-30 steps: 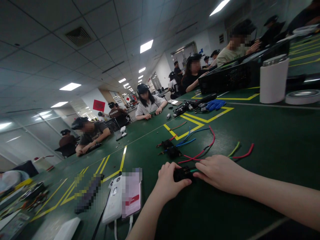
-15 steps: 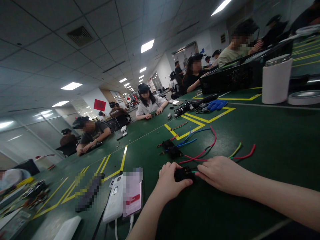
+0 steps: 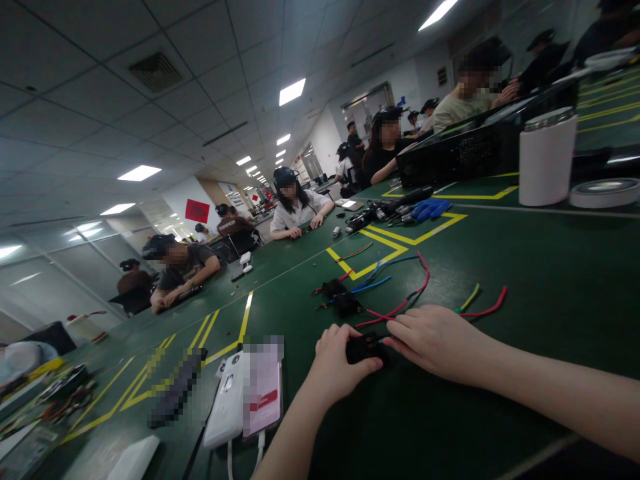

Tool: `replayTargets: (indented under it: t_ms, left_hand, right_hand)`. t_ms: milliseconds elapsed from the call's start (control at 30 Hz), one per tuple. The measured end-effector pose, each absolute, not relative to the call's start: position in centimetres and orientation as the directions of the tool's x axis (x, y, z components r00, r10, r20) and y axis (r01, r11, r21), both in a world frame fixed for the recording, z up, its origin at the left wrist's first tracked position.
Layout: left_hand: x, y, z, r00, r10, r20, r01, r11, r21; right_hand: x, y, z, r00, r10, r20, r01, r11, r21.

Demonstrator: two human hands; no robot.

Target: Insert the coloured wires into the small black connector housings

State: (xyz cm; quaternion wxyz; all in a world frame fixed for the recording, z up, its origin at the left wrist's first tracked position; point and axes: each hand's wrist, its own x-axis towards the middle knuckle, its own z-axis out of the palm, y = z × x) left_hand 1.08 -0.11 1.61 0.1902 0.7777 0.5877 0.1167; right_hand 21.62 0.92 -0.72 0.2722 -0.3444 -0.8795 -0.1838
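Note:
My left hand (image 3: 333,363) is closed around a small black plastic block with metal-edged slots (image 3: 367,347), its thumb on the near side. At the block's right end, my right hand (image 3: 430,340) pinches a green wire (image 3: 382,340), of which only a short bit shows by the fingertips. A yellow-green wire end (image 3: 470,297) and a red wire end (image 3: 493,308) stick out behind the right hand. Just beyond the hands lies another black block (image 3: 343,298) with red wires (image 3: 424,280) and blue wires (image 3: 375,284) attached.
Left of my arm lie a white power bank (image 3: 227,400) and a phone (image 3: 264,390) with cables. Blue-handled tools (image 3: 425,211) lie farther back, near a black case (image 3: 460,157). A pale bottle (image 3: 547,160) stands at right. Other people sit around the green table (image 3: 550,267).
My right hand has come slightly closer to the black block, and less of the green wire shows between them. My left hand keeps its hold. The view has shifted a little.

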Motion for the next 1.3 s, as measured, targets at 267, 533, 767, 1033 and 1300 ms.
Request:
replayTargets:
  t_ms: [267,533,767,1033,1300]
  left_hand:
    - [1.02,-0.14,1.54,0.280,0.959,-0.041,0.877,-0.238,0.417]
    - [1.13,-0.09,1.57,0.277,0.960,-0.036,0.875,-0.236,0.422]
    - [1.26,-0.11,1.50,0.277,0.960,-0.030,0.875,-0.239,0.422]
    - [1.19,-0.12,1.59,0.274,0.961,-0.043,0.879,-0.231,0.417]
    - [1.25,-0.17,1.60,0.272,0.961,-0.037,0.872,-0.230,0.432]
  right_hand:
    - [21.72,0.90,-1.03,-0.650,0.521,0.553,0.690,0.709,0.144]
    - [21.58,0.91,-0.32,-0.611,0.477,0.631,0.697,0.703,0.144]
    - [21.78,0.87,-0.65,-0.652,0.492,0.577,0.676,0.722,0.148]
    - [21.80,1.08,-0.77,-0.662,0.495,0.563,0.671,0.726,0.151]
    - [21.87,1.02,-0.34,-0.637,0.442,0.631,0.671,0.721,0.174]
